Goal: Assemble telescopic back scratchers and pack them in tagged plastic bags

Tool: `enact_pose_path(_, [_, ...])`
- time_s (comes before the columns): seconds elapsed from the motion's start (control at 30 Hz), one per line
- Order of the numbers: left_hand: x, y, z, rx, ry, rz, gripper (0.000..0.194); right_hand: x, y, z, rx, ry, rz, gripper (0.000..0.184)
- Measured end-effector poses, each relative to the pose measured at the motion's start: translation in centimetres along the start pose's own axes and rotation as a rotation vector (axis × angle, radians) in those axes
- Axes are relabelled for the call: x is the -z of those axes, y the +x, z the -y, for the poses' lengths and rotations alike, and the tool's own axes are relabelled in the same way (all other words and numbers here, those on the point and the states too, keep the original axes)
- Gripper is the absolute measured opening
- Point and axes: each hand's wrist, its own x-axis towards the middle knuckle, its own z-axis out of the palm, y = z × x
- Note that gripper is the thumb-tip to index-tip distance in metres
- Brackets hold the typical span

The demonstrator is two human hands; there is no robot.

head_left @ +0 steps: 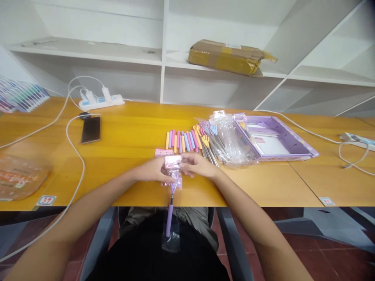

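Note:
A purple back scratcher (169, 218) hangs handle-down over the table's front edge inside a clear plastic bag (171, 245). At the bag's top is a pink-and-white header card (172, 161). My left hand (154, 170) is closed on the card and bag from the left. From the right, the fingers of my right hand (195, 165) pinch the card's edge. Just beyond my hands lie more pink cards (163, 152) and a row of colored handle sleeves (181, 141). Beside them is a pile of metal-stemmed scratchers with yellow, blue and purple claw heads (206, 140).
Clear plastic bags (236, 142) lie against a purple tray (288, 157) on the right. A phone (91, 129), a power strip (102, 102) and white cables are at the left. A taped package (225, 57) rests on the shelf behind.

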Motion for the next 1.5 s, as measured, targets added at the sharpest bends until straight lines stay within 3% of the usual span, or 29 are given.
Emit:
enact_pose_path(0.1, [0.4,0.4,-0.2,-0.117,-0.129,-0.299,0.054,0.0,0.0,0.1,-0.03,0.116,0.091,0.042])
enact_pose_path(0.17, [0.8,0.6,-0.3,-0.208,-0.226,-0.535,0.052,-0.2,0.1,0.1,-0.032,0.045,0.107,0.046])
enact_pose_path(0.27, [1.3,0.8,-0.6,-0.274,-0.305,-0.699,0.047,-0.3,0.4,0.1,-0.048,-0.108,0.091,0.046])
enact_pose_path(0.33, [1.5,0.6,-1.0,-0.285,-0.35,-0.675,0.052,0.3,0.3,0.4,-0.059,-0.156,0.04,0.043])
enact_pose_path(0.4, [1.5,0.4,-1.3,-0.288,-0.378,-0.601,0.058,2.0,-0.3,1.1,-0.021,-0.226,-0.124,0.04])
enact_pose_path(0.47, [1.4,0.2,-1.5,-0.275,-0.361,-0.523,0.059,5.0,-1.5,2.0,0.052,-0.372,-0.43,0.035])
enact_pose_path(0.57, [1.3,0.1,-1.2,-0.236,-0.312,-0.447,0.057,11.1,-4.2,3.3,0.106,-0.734,-0.961,0.028])
enact_pose_path(0.67, [1.3,0.2,-0.9,-0.21,-0.279,-0.401,0.056,17.1,-7.2,3.1,0.017,-1.095,-1.271,0.031])
enact_pose_path(0.77, [1.3,0.3,-0.6,-0.194,-0.243,-0.357,0.053,21.0,-9.5,1.1,-0.184,-1.197,-1.448,0.037])
enact_pose_path(0.87, [1.3,0.3,-0.5,-0.163,-0.222,-0.32,0.052,22.5,-11.0,-1.8,-0.528,-1.132,-1.394,0.048])
enact_pose_path(0.93, [1.3,0.4,-0.3,-0.135,-0.202,-0.308,0.052,22.9,-11.7,-3.3,-0.657,-1.083,-1.311,0.047])
enact_pose_path(1.03, [1.2,0.4,-0.3,-0.096,-0.175,-0.288,0.051,23.2,-12.7,-4.0,-0.644,-1.019,-1.315,0.042])
enact_pose_path(1.23, [0.9,0.4,-0.2,-0.083,-0.176,-0.207,0.052,23.5,-13.6,-2.5,-0.579,-0.953,-1.434,0.035])
enact_pose_path(1.4, [0.8,0.5,0.5,-0.095,-0.163,-0.178,0.049,23.2,-13.4,-2.3,-0.585,-0.91,-1.387,0.008])
enact_pose_path(1.5, [0.7,0.5,0.6,-0.088,-0.129,-0.174,0.045,22.9,-13.4,-2.4,-0.574,-0.914,-1.415,0.005])
